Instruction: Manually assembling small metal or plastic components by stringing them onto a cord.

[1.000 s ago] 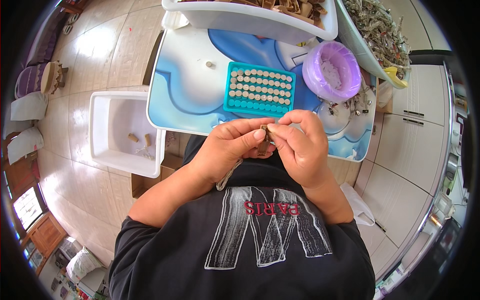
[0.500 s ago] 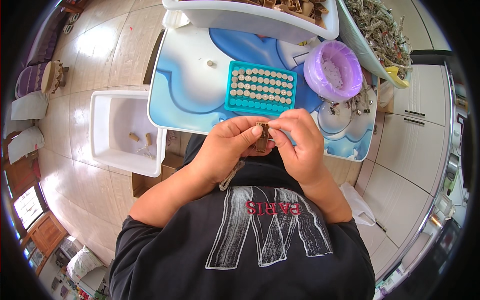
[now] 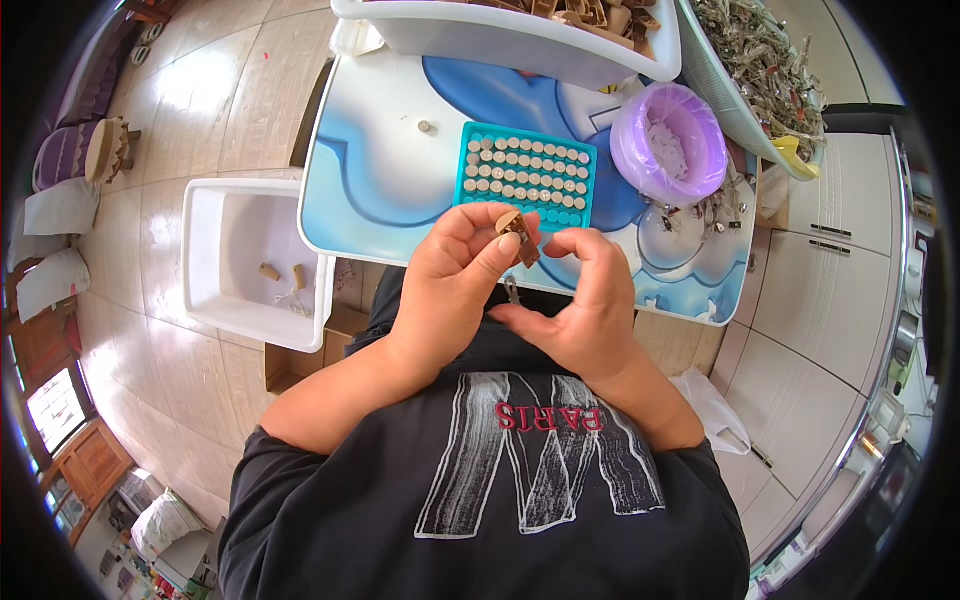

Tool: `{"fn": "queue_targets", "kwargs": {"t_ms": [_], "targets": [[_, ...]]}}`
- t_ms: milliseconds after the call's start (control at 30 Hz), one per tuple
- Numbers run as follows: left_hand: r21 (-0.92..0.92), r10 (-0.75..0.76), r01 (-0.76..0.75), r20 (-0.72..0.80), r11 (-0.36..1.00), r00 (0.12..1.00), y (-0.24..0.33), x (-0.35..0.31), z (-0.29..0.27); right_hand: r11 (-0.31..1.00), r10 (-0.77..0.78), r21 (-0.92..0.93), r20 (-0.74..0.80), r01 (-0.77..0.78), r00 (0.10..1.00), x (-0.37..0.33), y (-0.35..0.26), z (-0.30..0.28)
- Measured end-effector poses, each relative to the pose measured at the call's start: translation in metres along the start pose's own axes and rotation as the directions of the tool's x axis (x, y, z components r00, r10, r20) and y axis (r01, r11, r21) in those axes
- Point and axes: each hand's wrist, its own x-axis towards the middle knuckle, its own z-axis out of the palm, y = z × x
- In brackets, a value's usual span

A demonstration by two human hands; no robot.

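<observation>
My left hand (image 3: 455, 260) pinches a small brown plastic casing (image 3: 524, 243) with a rounded tan end between thumb and fingers, above my lap at the table's near edge. Beside it my right hand (image 3: 585, 295) is apart from the casing, its thumb and index finger spread wide in a C shape. Just above the right thumb is a small grey metallic piece (image 3: 513, 289); whether the hand supports it or it hangs free is unclear. Beyond my hands lies a teal tray (image 3: 594, 165) with rows of small round beige pieces.
At the back, a white bin (image 3: 500, 50) holds many brown casings. A purple lined tub (image 3: 622, 150) of white bits stands right, near a basket of tangled parts (image 3: 760, 60). One round piece (image 3: 425, 127) lies on the blue-white table (image 3: 370, 200). A white tub (image 3: 195, 260) sits left.
My right hand has come away from the casing, moving down with its fingers spreading. My left hand has raised and tilted the casing. The hanging wire bundle no longer shows; a grey piece now shows.
</observation>
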Motion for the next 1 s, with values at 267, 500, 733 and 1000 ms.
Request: {"fn": "queue_targets", "kwargs": {"t_ms": [267, 500, 733, 1000], "targets": [[-0.057, -0.029, 0.026, -0.060, 0.998, 0.998, 0.004, 0.004, -0.002, 0.976, 0.045, 0.216, -0.043, -0.035, 0.998, -0.015, 0.008, 0.009], [-0.059, -0.132, 0.128, -0.081, 0.990, 0.988, 0.006, 0.005, -0.004, 0.963, 0.077, 0.261, -0.014, -0.071, 0.997, -0.012, 0.007, 0.009], [-0.046, -0.159, 0.156, -0.072, 0.987, 0.985, 0.007, 0.004, -0.004, 0.981, -0.097, 0.174, 0.070, 0.083, 0.993, -0.001, 0.009, 0.005], [0.009, -0.176, 0.177, -0.069, 0.984, 0.982, 0.008, 0.002, -0.006, 0.981, -0.122, 0.173, 0.195, 0.089, 0.973, 0.004, 0.007, -0.003]]}}
